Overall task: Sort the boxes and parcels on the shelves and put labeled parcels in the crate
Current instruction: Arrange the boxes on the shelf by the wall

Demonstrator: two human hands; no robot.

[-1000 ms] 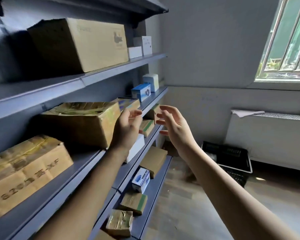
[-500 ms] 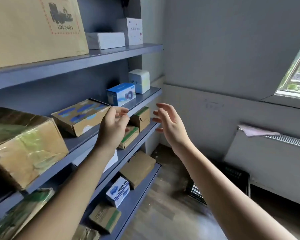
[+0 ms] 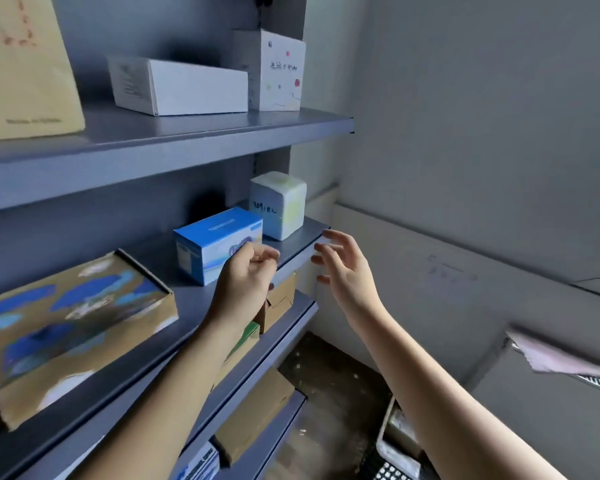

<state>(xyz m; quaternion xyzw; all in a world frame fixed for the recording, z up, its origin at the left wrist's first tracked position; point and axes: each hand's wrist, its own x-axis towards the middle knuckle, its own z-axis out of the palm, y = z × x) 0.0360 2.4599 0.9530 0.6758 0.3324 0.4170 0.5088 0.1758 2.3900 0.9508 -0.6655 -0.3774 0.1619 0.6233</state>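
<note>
A blue and white box (image 3: 215,244) stands on the middle grey shelf (image 3: 291,251), with a white wrapped parcel (image 3: 279,204) bearing handwriting behind it. My left hand (image 3: 246,278) hovers just in front of the blue box, fingers curled and holding nothing. My right hand (image 3: 343,268) is open past the shelf's end, fingers spread toward the white parcel. A flat brown box with blue patches (image 3: 66,327) lies on the same shelf to the left. The black crate (image 3: 392,459) shows partly on the floor at the bottom.
The upper shelf (image 3: 222,133) carries a flat white box (image 3: 181,86), an upright white box (image 3: 278,71) and a large brown carton (image 3: 21,74). Lower shelves hold several brown boxes (image 3: 278,303). A radiator with a cloth (image 3: 555,358) stands at right.
My view has moved closer to the shelf's far end. Both hands have reached forward toward the blue box and white parcel; the left fingers have curled in.
</note>
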